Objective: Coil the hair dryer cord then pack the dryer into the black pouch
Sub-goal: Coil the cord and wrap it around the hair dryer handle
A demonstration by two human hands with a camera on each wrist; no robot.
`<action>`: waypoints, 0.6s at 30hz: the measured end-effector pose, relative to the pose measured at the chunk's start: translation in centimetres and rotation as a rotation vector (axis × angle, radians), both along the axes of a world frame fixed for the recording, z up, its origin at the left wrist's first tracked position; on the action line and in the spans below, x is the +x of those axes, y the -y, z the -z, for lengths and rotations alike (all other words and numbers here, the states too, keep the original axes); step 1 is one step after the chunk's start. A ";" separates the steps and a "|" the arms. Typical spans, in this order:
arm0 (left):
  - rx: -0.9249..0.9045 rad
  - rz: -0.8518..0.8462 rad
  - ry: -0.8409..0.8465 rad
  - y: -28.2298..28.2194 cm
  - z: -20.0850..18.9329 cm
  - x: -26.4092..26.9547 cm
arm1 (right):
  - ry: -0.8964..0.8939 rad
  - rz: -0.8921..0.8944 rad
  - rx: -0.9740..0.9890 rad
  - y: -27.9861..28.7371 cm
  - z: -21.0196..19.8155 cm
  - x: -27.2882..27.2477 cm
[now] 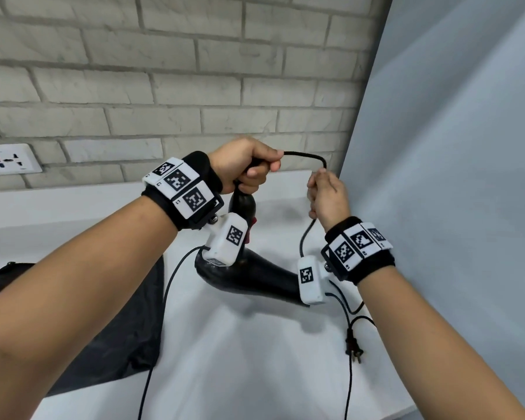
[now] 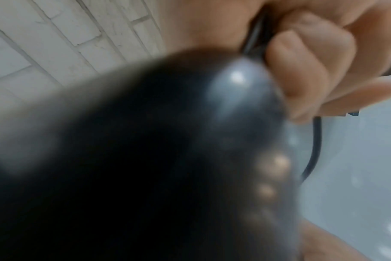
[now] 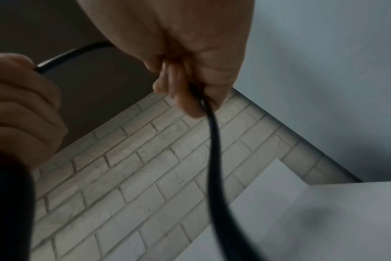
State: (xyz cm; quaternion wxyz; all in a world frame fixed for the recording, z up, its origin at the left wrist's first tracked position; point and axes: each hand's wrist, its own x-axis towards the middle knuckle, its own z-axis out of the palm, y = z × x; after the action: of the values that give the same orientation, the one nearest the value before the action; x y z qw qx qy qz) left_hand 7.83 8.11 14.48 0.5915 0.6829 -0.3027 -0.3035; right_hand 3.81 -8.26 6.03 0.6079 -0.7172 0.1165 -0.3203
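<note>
My left hand (image 1: 249,168) grips the end of the handle of the black hair dryer (image 1: 255,277) and the cord where it leaves it, holding the dryer above the white table (image 1: 240,359). The dryer's body (image 2: 145,159) fills the left wrist view, blurred. The black cord (image 1: 308,156) arcs from that fist to my right hand (image 1: 326,195), which pinches it. Below the right fingers (image 3: 185,98) the cord (image 3: 214,159) hangs down. Its plug (image 1: 353,345) dangles near the table at lower right. The black pouch (image 1: 109,334) lies flat at the left, under my left forearm.
A grey brick wall (image 1: 194,71) rises behind the table, with a white power socket (image 1: 8,159) at left. A plain pale wall (image 1: 452,147) closes the right side. Thin black cables from the wrist cameras hang over the table.
</note>
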 end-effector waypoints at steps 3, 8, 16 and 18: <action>-0.015 0.094 0.019 -0.1 0.3 0.0 | -0.062 0.020 -0.306 0.6 -0.3 -0.2; -0.136 0.095 -0.002 0.0 0.6 0.6 | -0.324 -0.135 -0.731 0.0 -1.2 -1.6; -0.248 -0.019 -0.080 1.4 2.2 0.4 | -0.651 -0.287 -1.133 -3.2 -2.0 -3.1; -0.306 -0.078 -0.076 1.8 2.5 0.1 | -0.653 -0.295 -1.177 -3.8 -2.1 -3.4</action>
State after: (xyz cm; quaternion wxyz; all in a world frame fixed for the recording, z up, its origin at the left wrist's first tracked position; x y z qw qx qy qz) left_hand 7.97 6.27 11.94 0.7110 0.5840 -0.2962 -0.2563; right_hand 0.44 -4.44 8.15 0.0881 -0.9960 0.0015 -0.0116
